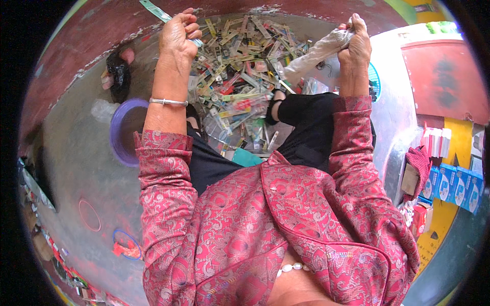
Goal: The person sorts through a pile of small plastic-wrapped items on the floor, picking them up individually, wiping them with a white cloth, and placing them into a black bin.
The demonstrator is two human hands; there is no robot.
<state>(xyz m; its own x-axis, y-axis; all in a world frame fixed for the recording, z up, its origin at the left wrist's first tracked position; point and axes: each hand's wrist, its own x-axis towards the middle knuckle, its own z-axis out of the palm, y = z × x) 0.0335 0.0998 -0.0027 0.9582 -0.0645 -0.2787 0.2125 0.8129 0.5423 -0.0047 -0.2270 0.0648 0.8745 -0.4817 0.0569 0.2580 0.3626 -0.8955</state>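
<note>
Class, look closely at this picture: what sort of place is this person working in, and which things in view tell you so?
Probably an informal sorting or packing spot on a bare concrete floor: a big heap of small packaged items lies at the person's feet, a purple basin sits beside it, and stacked blue boxes stand nearby.

Grey concrete floor (81, 168), dark red wall (92, 30) behind, purple basin (120, 137), blue boxes (457, 186) at right, daylight

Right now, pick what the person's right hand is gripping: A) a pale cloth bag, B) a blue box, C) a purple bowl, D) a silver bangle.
A: the right hand is closed on the gathered top of a pale cloth bag held above the heap of flat packets, while the purple bowl sits on the floor.
</note>
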